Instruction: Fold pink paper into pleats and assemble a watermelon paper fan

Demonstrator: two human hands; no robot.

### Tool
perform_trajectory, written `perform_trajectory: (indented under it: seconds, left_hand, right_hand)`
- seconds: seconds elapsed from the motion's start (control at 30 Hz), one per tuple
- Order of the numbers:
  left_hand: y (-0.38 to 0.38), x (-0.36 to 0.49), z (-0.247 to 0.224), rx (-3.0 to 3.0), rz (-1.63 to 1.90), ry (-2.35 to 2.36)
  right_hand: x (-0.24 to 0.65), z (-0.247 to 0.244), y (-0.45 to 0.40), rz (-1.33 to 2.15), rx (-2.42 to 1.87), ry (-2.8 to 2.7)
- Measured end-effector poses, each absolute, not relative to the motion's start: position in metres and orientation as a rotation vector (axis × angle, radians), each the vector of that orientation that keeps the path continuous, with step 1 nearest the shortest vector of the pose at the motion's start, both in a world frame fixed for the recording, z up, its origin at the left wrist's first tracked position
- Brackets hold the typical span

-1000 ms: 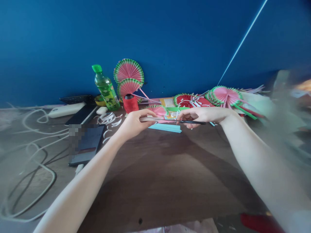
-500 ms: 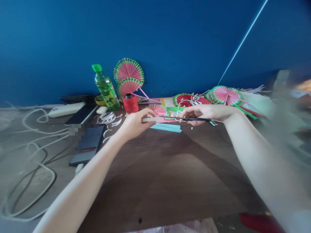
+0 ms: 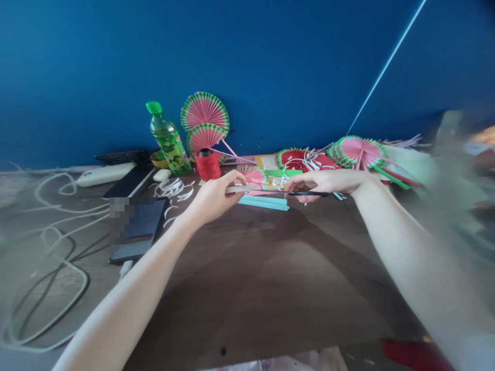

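Observation:
My left hand [image 3: 222, 195] is closed, pinching a small pale strip [image 3: 233, 189] between thumb and fingers. To its right, my right hand [image 3: 315, 184] is closed around black-handled scissors [image 3: 307, 194]. The thin blades point left and reach the strip near my left fingertips; whether they touch it I cannot tell. Below and behind the blades lie light-blue paper strips [image 3: 265, 203] on the table. Just beyond my hands rests a small pink pleated paper fan [image 3: 253, 174].
A green bottle [image 3: 170, 144], a red thread spool [image 3: 209, 165] and pleated fans [image 3: 204, 111] stand by the blue wall. More fans [image 3: 359, 152] lie at the right. White cables [image 3: 83, 273], a phone-like dark device [image 3: 139, 232] and curled white scraps [image 3: 174, 190] occupy the left.
The scissors and my right hand have shifted slightly left, and the blades now reach closer to my left fingertips. My left hand has barely moved.

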State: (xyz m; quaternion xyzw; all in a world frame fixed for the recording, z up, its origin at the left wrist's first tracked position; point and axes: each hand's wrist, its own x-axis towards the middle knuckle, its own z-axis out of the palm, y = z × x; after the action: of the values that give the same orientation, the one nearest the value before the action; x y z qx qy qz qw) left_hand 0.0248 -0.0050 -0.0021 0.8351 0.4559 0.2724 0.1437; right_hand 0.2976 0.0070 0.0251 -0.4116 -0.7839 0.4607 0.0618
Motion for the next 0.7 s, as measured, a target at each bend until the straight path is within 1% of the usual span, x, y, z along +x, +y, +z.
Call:
perform_trajectory:
  seconds: [0.2,0.4,0.7]
  left_hand:
    - [-0.0053,0.0266,-0.0035,2.435,0.735,1.297]
    - [-0.0055,0.0272,-0.0038,2.460,0.699,1.315]
    - [-0.0024,0.0253,-0.0056,2.548,0.659,1.356]
  right_hand:
    - [0.2933,0.0217,0.0092,1.432,-1.202,-2.377]
    - [0.2943,0.0188,0.0103,1.407,-1.257,-2.319]
    - [0.2977,0.0203,0.0131,1.485,-1.299,-2.303]
